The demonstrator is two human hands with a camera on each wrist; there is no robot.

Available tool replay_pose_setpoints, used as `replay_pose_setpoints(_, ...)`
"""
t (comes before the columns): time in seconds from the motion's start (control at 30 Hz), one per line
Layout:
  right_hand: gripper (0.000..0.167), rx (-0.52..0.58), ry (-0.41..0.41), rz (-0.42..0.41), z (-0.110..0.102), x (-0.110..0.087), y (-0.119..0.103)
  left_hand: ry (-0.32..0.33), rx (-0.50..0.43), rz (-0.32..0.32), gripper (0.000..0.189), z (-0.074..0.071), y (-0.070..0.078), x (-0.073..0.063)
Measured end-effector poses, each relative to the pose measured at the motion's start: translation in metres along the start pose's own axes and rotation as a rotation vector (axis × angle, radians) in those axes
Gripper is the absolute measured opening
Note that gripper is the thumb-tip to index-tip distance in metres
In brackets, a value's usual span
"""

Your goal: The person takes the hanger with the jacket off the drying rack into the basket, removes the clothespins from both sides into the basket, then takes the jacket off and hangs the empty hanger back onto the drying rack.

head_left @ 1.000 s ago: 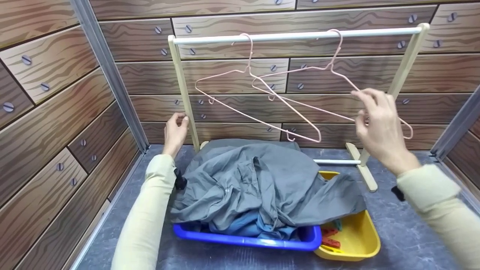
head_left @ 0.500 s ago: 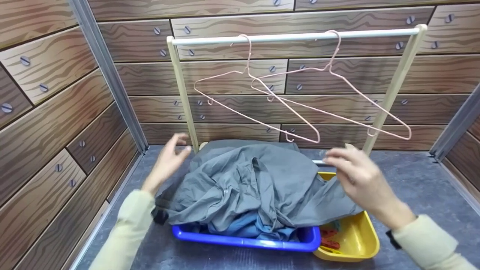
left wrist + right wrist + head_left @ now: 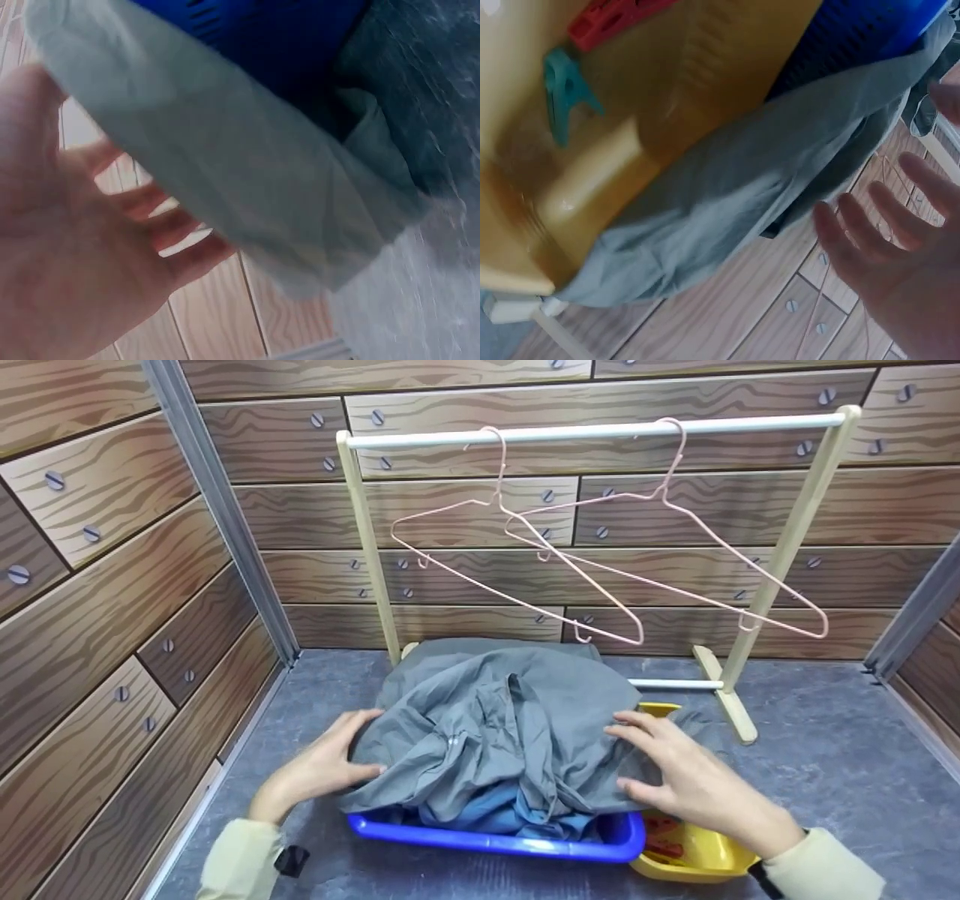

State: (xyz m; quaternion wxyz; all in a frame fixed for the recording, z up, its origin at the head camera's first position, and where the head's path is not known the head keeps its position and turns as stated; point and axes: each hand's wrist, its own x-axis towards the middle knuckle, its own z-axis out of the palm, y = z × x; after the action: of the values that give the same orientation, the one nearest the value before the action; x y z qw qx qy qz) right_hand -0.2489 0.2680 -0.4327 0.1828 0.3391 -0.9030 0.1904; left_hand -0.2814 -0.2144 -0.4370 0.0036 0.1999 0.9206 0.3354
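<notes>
A crumpled grey garment (image 3: 480, 720) heaps over a blue basket (image 3: 495, 844), with blue cloth (image 3: 484, 810) showing under its front edge. At the heap's left side my left hand (image 3: 319, 769) spreads its fingers, tips right at the fabric. My right hand (image 3: 690, 776) reaches over the heap's right side, thumb and fingers apart. In the left wrist view the garment (image 3: 232, 165) hangs past the basket's wall, beside the relaxed left hand (image 3: 105, 232). The right wrist view has the right hand (image 3: 900, 259) with parted fingers near the garment's (image 3: 720, 187) hanging edge.
Behind the heap stands a rack with a white rail (image 3: 585, 433), where two pink hangers hang: a left hanger (image 3: 502, 472) and a right hanger (image 3: 665, 480). A yellow bin (image 3: 697, 874) beside the basket holds red clothespins (image 3: 664, 849) and a teal clothespin (image 3: 566, 90).
Both hands have come down from beside the rack, the left near its post and the right by the right hanger, to the sides of the grey garment. Hangers and basket look unmoved.
</notes>
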Motion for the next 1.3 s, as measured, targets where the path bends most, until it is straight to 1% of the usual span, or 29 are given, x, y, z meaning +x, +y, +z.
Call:
replay_pose_setpoints(0.1,0.069,0.032,-0.079,0.061,0.001,-0.001,0.001,-0.031,0.008,0.046,0.08,0.001,-0.001,-0.007)
replay_pose_setpoints(0.2,0.076,0.056,-0.144,0.131,0.001,0.001,0.001,-0.03,0.001,0.064,0.083,0.005,-0.001,-0.007)
replay_pose_setpoints(0.33,0.08,0.067,-0.204,0.2,0.004,0.008,0.0,0.025,0.007,0.031,0.083,0.015,0.003,-0.006)
replay_pose_setpoints(0.47,0.077,0.08,-0.22,0.246,0.009,0.014,-0.002,0.101,0.041,0.004,0.076,0.025,0.009,-0.005)
replay_pose_setpoints(0.53,0.074,0.076,-0.205,0.271,0.011,0.016,-0.004,0.144,0.093,0.0,0.07,0.029,0.012,-0.006)
replay_pose_setpoints(0.6,0.069,0.06,-0.176,0.278,0.015,0.018,-0.006,0.191,0.16,0.006,0.063,0.032,0.015,-0.006)
replay_pose_setpoints(0.7,0.059,-0.008,-0.111,0.267,0.02,0.02,-0.009,0.271,0.269,0.032,0.053,0.037,0.019,-0.007)
replay_pose_setpoints(0.77,0.049,-0.055,-0.062,0.256,0.022,0.022,-0.01,0.336,0.332,0.059,0.049,0.041,0.02,-0.006)
replay_pose_setpoints(0.9,0.029,-0.118,0.024,0.268,0.024,0.021,-0.009,0.465,0.422,0.091,0.04,0.047,0.021,-0.004)
replay_pose_setpoints(0.97,0.023,-0.129,0.052,0.281,0.023,0.02,-0.007,0.513,0.435,0.088,0.036,0.049,0.022,-0.004)
replay_pose_setpoints(1.1,0.02,-0.1,0.086,0.329,0.02,0.017,-0.005,0.585,0.444,0.076,0.029,0.051,0.025,-0.004)
replay_pose_setpoints(1.2,0.022,-0.034,0.119,0.378,0.017,0.015,-0.005,0.617,0.428,0.041,0.026,0.052,0.028,-0.006)
replay_pose_setpoints(1.3,0.024,0.026,0.178,0.431,0.014,0.015,-0.007,0.633,0.379,-0.008,0.026,0.052,0.03,-0.007)
